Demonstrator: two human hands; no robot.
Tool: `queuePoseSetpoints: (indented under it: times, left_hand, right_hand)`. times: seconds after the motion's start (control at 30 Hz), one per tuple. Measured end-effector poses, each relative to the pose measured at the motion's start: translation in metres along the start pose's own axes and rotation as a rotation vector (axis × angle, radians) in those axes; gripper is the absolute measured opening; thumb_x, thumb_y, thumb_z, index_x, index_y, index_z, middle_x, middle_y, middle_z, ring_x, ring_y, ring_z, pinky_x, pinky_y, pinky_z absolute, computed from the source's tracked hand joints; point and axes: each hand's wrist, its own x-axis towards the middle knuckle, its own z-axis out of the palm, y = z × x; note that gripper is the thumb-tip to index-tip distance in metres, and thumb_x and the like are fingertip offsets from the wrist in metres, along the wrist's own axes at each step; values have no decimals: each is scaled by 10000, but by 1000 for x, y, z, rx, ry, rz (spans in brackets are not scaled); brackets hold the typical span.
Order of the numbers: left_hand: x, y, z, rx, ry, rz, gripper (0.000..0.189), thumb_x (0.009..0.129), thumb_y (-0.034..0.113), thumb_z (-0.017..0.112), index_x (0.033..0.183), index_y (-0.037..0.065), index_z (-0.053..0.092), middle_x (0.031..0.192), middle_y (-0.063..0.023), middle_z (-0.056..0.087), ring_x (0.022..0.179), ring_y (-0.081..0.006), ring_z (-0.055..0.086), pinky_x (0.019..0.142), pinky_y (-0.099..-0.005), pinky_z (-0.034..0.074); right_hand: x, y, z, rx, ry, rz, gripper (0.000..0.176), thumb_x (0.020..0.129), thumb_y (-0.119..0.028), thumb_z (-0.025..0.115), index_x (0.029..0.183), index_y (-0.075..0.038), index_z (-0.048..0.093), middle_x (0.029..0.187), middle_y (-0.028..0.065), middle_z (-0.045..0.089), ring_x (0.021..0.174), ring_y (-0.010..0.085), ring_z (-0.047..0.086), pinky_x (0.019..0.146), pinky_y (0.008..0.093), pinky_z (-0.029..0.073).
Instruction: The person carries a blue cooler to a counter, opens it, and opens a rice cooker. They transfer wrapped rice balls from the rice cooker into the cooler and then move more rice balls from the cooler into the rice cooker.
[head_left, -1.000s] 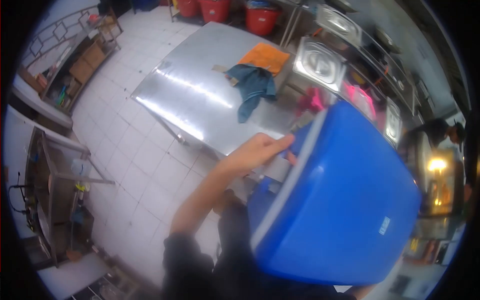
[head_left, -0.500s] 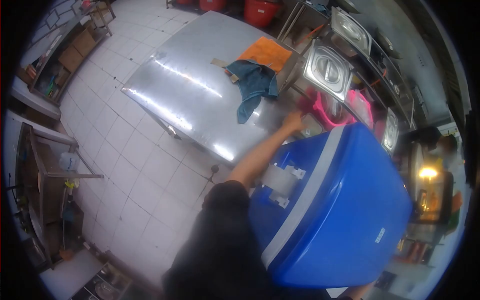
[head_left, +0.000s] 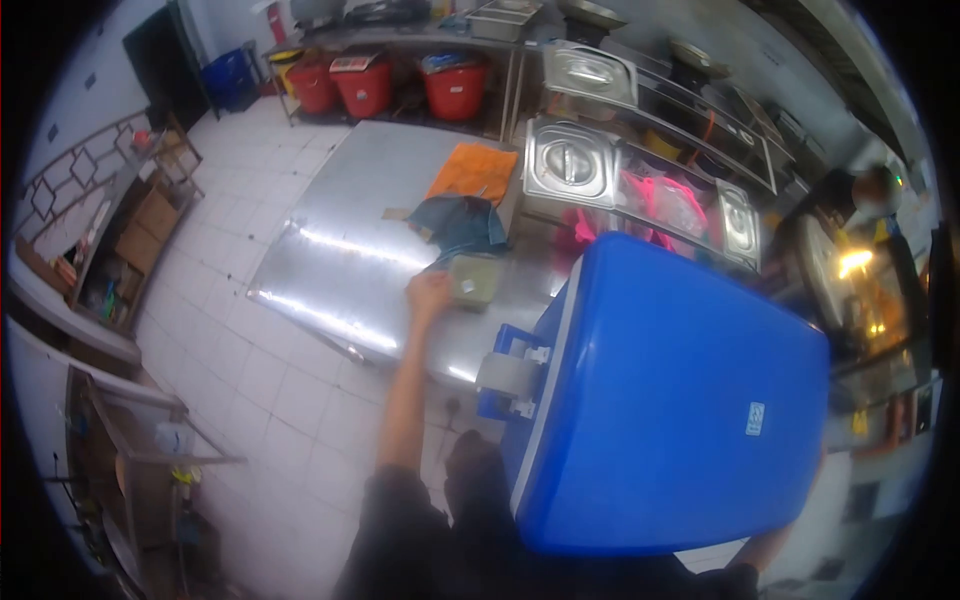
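Note:
My left hand (head_left: 430,295) is closed on the left edge of a small greenish rectangular box (head_left: 475,282), just above a metal table (head_left: 340,230). Close beyond the box lies a crumpled dark blue cloth (head_left: 462,224), with an orange cloth (head_left: 475,172) behind it. In front of my body is a large blue cooler box (head_left: 670,410) with a white lid seam and a grey-and-blue handle piece (head_left: 508,375) on its left side. My right hand (head_left: 768,545) is at the cooler box's near right edge; its fingers are hidden there.
Metal pans with lids (head_left: 572,163) and pink baskets (head_left: 660,200) stand on a rack behind the cooler box. Red buckets (head_left: 455,92) sit under the back shelf. A lit cabinet (head_left: 850,280) is at right, and a person (head_left: 875,190) is near it. Tiled floor (head_left: 270,400) extends left.
My left hand and the greenish box have moved left, from beside the pink baskets to over the table near the blue cloth. My view has tilted up and turned, showing more of the back shelf.

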Motion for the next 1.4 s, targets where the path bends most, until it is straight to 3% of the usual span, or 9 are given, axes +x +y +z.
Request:
queuePoseSetpoints:
  times: [0.13,0.3,0.33,0.4,0.43,0.9,1.03,1.1,1.4]
  left_hand:
    - [-45,20,-51,-69,166,164,509,834,133,642,1294,-5,473,1197,-178,572,996,-231,610,780,-305,527]
    - [-264,98,-58,-214,180,606,456,956,210,442,1359,3,383,1257,-116,532,1239,-224,439,1028,-369,360]
    - [-307,111,-50,-232,150,26,434,955,220,448,1334,12,410,1213,-119,556,1202,-251,470,1012,-376,380]
    - [-331,83,-2,11,259,1031,416,952,239,464,1300,13,442,1191,-122,560,1110,-266,526,966,-376,419]
    - [-342,73,8,46,242,1095,422,952,258,456,1293,11,446,1199,-124,555,1115,-266,524,966,-381,420]
    - [-341,71,12,192,198,118,620,954,525,354,1201,-25,501,1301,-153,483,1187,-262,494,964,-447,431]
    - [-251,-8,-4,-446,63,721,619,938,537,388,1278,23,449,1307,-136,477,1181,-247,492,954,-442,441]
    - [-261,26,14,428,573,1037,461,959,333,435,1302,24,441,1234,-128,538,1066,-236,552,842,-329,487]
    - [-215,15,7,548,635,922,720,887,588,455,1357,56,333,1252,-165,477,1098,-213,483,935,-428,417]
  right_hand:
    - [-7,-4,1,22,17,-22,158,896,-90,561,1020,-33,481,977,86,583,907,142,579,777,276,486]
    - [-16,-10,-5,33,44,-72,154,898,-92,556,1019,-32,482,980,87,583,913,146,578,784,280,486]
    - [-17,-11,-7,30,49,-84,153,898,-92,556,1019,-32,483,981,87,582,914,147,578,785,280,485]
    - [-19,-12,-10,34,57,-121,152,899,-93,554,1019,-32,483,982,87,582,917,148,578,788,282,485]
    - [-20,-13,-13,35,62,-146,151,900,-93,553,1019,-32,483,983,87,582,918,149,578,790,283,485]
    - [56,23,-20,152,-33,-109,149,960,-170,436,995,-38,497,1020,88,567,878,163,531,783,290,437]
    - [129,129,-19,341,-222,111,223,981,-232,379,1003,-44,497,989,86,560,836,149,497,788,283,413]
    - [134,124,-18,445,-302,273,331,991,-338,318,993,-59,497,938,78,565,831,142,494,799,289,405]
    - [176,136,4,322,-323,226,400,980,-427,307,1065,-74,476,903,124,615,846,173,534,789,310,423]
